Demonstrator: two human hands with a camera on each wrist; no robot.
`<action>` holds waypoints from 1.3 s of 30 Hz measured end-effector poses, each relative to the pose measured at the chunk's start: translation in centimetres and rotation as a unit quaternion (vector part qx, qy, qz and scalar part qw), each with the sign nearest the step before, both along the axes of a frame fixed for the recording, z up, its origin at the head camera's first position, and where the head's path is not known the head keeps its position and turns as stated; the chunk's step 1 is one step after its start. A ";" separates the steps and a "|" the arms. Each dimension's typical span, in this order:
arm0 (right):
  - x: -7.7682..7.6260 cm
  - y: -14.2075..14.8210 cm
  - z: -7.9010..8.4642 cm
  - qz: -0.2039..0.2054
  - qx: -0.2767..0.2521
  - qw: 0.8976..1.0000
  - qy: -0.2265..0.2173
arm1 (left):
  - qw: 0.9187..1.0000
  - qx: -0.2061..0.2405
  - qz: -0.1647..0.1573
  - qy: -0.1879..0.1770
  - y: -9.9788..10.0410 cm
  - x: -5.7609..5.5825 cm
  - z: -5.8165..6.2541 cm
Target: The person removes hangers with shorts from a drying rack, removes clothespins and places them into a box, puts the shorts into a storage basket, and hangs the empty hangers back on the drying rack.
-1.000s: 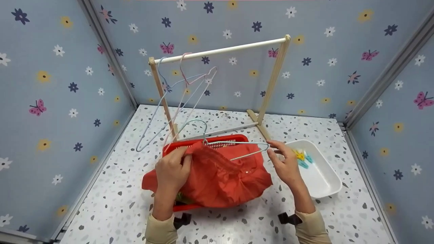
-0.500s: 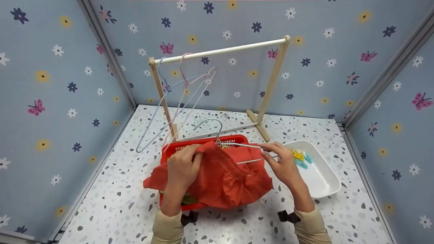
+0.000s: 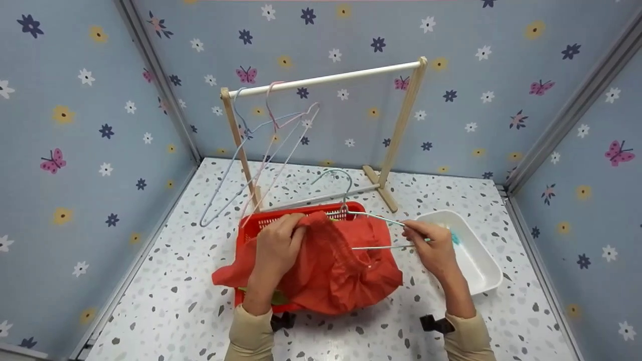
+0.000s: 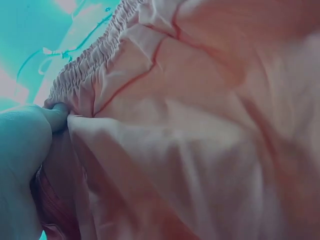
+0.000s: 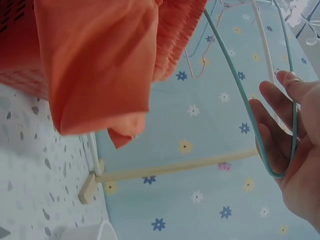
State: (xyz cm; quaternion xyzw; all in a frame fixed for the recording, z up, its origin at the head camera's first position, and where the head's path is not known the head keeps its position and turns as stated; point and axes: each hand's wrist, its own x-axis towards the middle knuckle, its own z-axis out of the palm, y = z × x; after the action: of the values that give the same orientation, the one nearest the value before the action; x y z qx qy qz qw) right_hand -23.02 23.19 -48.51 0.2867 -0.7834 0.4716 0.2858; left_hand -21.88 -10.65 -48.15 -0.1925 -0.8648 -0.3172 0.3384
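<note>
My left hand [image 3: 277,249] grips the gathered elastic waistband of red shorts [image 3: 333,271], which drape over a red basket [image 3: 357,206]. In the left wrist view, the thumb presses on that waistband and the cloth fills most of the picture. A mint-green hanger [image 3: 373,216] has its left part hidden behind the shorts at the waist. My right hand [image 3: 435,249] holds the hanger's right end, its thumb and fingers around the bend, as the right wrist view shows. The hanger's hook stands above the basket's far rim.
Behind the basket stands a wooden rack with a white rod [image 3: 326,79]. A blue hanger [image 3: 220,175] and a pink hanger [image 3: 271,108] hang at its left end. To the right, a white tray [image 3: 481,278] holds clothespins, partly hidden by my right hand.
The hanger has slid to the right, so its hook now stands farther right. My left hand has moved right with the waistband. My right hand has closed its grip on the hanger's end.
</note>
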 end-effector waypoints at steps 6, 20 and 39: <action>1.9 0.6 2.0 -0.018 -0.018 1.000 -0.008 | 1.000 -0.001 -0.001 -0.027 -0.4 -0.3 -0.7; 3.0 3.6 1.8 -0.046 -0.041 0.998 -0.028 | 0.999 0.002 -0.009 -0.052 -0.5 -1.0 -1.2; 5.1 7.5 1.3 -0.106 -0.044 0.991 -0.065 | 0.993 0.017 0.027 -0.112 -1.4 -1.6 -2.4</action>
State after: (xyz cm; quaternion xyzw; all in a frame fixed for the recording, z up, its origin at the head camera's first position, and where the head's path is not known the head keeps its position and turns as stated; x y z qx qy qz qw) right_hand -17.91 30.68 -47.18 0.1580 -0.8050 0.4899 0.2950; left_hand -23.44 -12.06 -50.53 -0.1268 -0.8967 -0.3421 0.2505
